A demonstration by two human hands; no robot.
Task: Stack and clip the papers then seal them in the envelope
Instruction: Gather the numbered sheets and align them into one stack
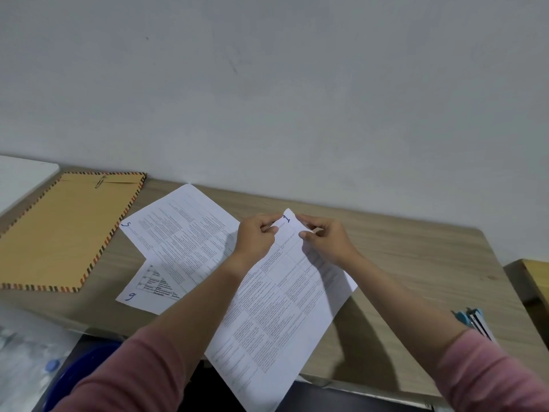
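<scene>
I hold a printed sheet [276, 307] marked "1" above the wooden table [416, 257], tilted toward me. My left hand [257, 237] pinches its top edge from the left. My right hand [325, 237] pinches the same top corner from the right. Two more printed sheets lie flat on the table to the left: one marked "5" [181, 227] and one marked "9" [148, 289], partly under it. A brown envelope [62, 230] with a striped border lies at the far left. A metal paper clip [101, 181] rests near the envelope's top edge.
A white board [20, 176] sits at the far left edge. A blue-handled object [472, 321] lies by the table's right front corner. A blue round container [80, 373] and a plastic bag [26, 352] are below the table at left. A grey wall backs the table.
</scene>
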